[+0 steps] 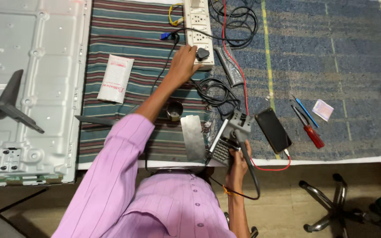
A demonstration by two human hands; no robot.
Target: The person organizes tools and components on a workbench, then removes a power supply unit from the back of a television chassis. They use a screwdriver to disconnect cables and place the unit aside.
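White power strip (200, 26) on striped cloth (124, 39); left hand (182, 61) grips its black plug (202, 54); right hand (239, 161) grasps a soldering tool (239, 128) beside black phone (273, 130).

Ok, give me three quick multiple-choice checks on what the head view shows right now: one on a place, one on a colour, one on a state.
1. Where is the left hand?
A. on the black plug in the white power strip
B. on the phone
C. on the screwdriver

2. What colour is the screwdriver handle?
A. yellow
B. red
C. green

3. What state is the phone screen in?
A. lit
B. dark
C. hidden under cloth

Answers:
1 A: the fingers meet the black plug seated in the white power strip.
2 B: the screwdriver lying right of the phone has a red handle.
3 B: the phone lies face up with a black screen, beside the right hand.
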